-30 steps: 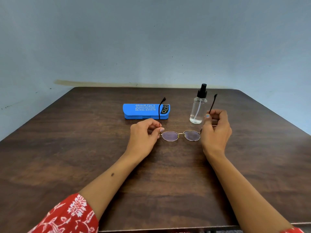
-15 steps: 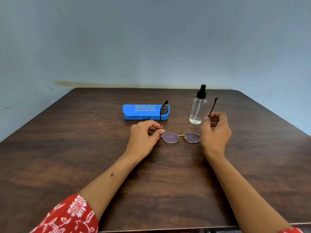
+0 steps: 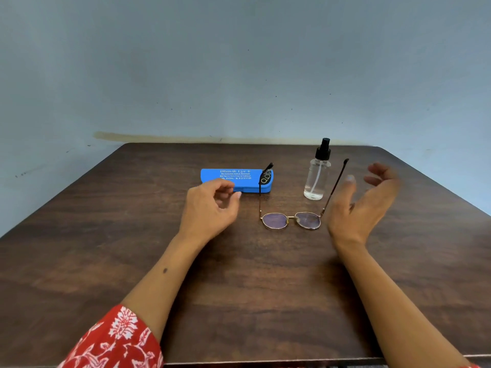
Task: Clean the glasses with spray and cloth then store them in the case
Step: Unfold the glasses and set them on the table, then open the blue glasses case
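On the table (image 3: 106,261), your left hand (image 3: 210,208) curls loosely, empty; your right hand (image 3: 364,205), motion-blurred, is spread wide, empty. Between them lies one pair of glasses (image 3: 291,220), arms raised. Behind: one blue case (image 3: 233,179), partly hidden by your fingers; one spray bottle (image 3: 317,176).

A dark brown wooden table (image 3: 239,288) with rounded far corners carries three things. A shut blue case (image 3: 231,180) with white lettering lies lengthwise toward the far edge, left of centre. A clear spray bottle (image 3: 317,176) with a black nozzle stands upright to its right. Nearer the middle, glasses (image 3: 291,220) rest lenses down, arms sticking up.
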Demonstrator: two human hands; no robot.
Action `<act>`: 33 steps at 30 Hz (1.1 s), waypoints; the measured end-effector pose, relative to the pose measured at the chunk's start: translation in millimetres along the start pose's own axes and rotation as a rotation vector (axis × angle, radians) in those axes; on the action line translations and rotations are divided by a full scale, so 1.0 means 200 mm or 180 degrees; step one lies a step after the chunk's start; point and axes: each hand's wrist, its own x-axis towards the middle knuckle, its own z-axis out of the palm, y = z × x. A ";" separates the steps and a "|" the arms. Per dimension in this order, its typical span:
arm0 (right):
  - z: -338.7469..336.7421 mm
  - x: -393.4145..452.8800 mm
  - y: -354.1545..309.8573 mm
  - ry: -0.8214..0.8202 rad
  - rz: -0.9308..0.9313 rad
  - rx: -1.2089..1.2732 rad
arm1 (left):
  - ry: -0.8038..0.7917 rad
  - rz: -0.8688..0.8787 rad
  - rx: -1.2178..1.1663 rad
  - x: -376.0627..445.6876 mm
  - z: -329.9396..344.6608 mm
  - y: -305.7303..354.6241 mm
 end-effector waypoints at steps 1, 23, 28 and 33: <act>-0.01 0.01 -0.02 0.0069 -0.0230 -0.0015 | 0.0116 -0.0047 0.0041 0.02 -0.03 -0.03; 0.70 -0.35 -0.22 -0.3607 -0.1195 -0.2538 | -0.1125 -0.1112 0.0754 0.27 -0.14 -0.38; 0.71 -0.32 -0.21 -0.3529 -0.1223 -0.2513 | -0.1100 -0.1078 0.0633 0.27 -0.14 -0.40; 0.71 -0.35 -0.24 -0.3537 -0.1561 -0.2370 | -0.0986 -0.0887 0.0348 0.27 -0.16 -0.41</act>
